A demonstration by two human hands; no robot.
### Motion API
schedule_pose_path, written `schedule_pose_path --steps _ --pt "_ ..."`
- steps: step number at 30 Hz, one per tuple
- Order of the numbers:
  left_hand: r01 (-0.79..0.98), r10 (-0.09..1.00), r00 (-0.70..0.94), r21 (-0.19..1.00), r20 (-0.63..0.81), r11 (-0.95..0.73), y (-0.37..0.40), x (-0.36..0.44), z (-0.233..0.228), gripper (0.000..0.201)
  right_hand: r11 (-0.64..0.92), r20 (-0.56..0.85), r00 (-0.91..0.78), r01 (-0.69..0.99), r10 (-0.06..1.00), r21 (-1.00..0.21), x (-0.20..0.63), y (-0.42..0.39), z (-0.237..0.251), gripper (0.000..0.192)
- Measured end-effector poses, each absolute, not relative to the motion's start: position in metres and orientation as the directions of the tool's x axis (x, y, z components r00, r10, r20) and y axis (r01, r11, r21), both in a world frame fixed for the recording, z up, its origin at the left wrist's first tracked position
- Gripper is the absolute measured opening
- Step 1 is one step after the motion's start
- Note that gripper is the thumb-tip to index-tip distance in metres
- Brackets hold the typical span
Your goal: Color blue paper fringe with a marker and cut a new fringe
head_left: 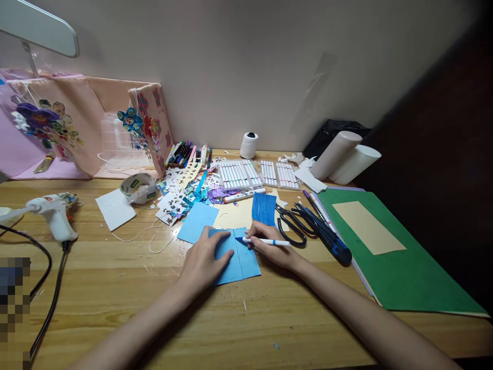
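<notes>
A folded light blue paper (242, 257) lies on the wooden desk (115, 288) in front of me. My left hand (202, 264) rests flat on its left half, pressing it down. My right hand (271, 249) grips a white marker (265, 241) whose blue tip touches the paper near its top middle. Another light blue sheet (197, 221) and a darker blue coloured piece (264, 208) lie just behind.
Black scissors (295, 223) and a blue utility knife (331, 241) lie right of my right hand. Marker trays (239, 174), paper scraps (181, 195), a tape roll (136, 186), a glue gun (54, 213) with its cord, and a green sheet (400, 262) also occupy the desk.
</notes>
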State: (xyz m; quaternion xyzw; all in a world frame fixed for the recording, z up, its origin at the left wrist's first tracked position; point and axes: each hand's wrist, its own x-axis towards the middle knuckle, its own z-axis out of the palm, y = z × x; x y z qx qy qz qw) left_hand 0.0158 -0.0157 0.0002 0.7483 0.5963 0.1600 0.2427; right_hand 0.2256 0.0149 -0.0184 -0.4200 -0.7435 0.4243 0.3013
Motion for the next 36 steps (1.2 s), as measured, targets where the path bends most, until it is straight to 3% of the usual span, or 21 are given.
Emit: schedule_pose_path --steps 22,28,36 --pt "0.824 0.976 0.217 0.543 -0.033 -0.165 -0.016 0.017 -0.002 0.036 0.367 0.096 -0.561 0.393 0.822 -0.843 0.228 0.014 -0.013 0.012" --pt "0.832 0.972 0.223 0.534 -0.080 -0.147 -0.017 0.017 0.004 0.047 0.403 0.114 -0.588 0.387 0.801 -0.830 0.229 0.014 -0.013 0.010" --pt "0.848 0.971 0.207 0.517 -0.121 -0.116 -0.016 0.019 0.008 0.047 0.461 0.139 -0.654 0.350 0.744 -0.816 0.228 0.013 -0.010 0.012"
